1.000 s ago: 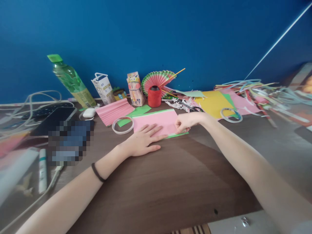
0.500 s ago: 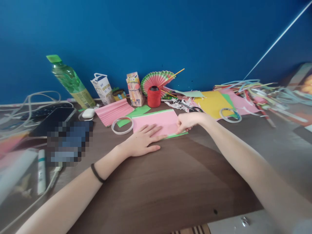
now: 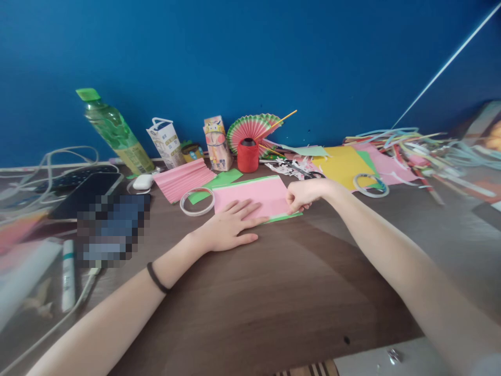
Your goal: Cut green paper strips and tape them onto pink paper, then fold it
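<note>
A pink paper sheet (image 3: 254,193) lies on a green sheet (image 3: 287,216) whose edge shows along the top and the near right corner. My left hand (image 3: 229,228) lies flat with fingers stretched out on the near edge of the pink paper, pressing it to the brown table (image 3: 274,292). My right hand (image 3: 303,195) has its fingers curled in a pinch at the paper's right edge. A black band sits on my left wrist.
Behind the sheets stand a pleated pink paper (image 3: 183,178), a tape ring (image 3: 197,201), a red thread spool (image 3: 248,155), a paper fan (image 3: 252,130), two small cartons and a green bottle (image 3: 113,130). Yellow paper (image 3: 342,166), another tape ring (image 3: 371,185) and paper strips lie right. A phone, cables and a marker (image 3: 68,274) lie left.
My right hand has shifted slightly right along the paper's edge. My left hand has stayed flat in the same place.
</note>
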A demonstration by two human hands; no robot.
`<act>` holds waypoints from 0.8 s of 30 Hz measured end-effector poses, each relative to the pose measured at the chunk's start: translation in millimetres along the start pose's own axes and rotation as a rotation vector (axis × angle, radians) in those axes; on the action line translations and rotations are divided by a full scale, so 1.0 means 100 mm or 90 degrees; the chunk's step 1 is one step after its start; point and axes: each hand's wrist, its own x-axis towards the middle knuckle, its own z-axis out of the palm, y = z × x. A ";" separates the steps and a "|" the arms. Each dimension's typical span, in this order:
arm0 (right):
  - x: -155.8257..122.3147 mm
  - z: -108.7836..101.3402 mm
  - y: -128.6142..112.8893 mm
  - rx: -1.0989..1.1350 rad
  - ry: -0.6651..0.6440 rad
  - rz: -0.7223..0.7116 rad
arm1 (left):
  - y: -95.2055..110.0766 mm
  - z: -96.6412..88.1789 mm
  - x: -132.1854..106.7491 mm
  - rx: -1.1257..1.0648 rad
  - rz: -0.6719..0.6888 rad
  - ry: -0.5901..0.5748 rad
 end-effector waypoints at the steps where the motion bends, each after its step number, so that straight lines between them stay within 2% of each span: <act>1: 0.01 0.00 0.01 -0.003 0.000 0.003 | 0.00 0.00 0.00 -0.001 0.000 0.003; 9: -0.02 -0.04 0.11 -0.045 0.029 0.062 | 0.00 -0.01 0.00 -0.005 -0.002 -0.003; 13: -0.07 -0.07 0.14 -0.055 0.018 0.090 | 0.00 -0.02 0.00 -0.006 -0.002 -0.007; 20: -0.16 -0.10 0.15 0.011 0.031 0.078 | -0.01 0.00 0.00 -0.006 0.002 -0.001; 24: -0.22 -0.11 0.07 -0.006 0.079 0.081 | -0.01 0.01 -0.01 -0.010 0.005 0.006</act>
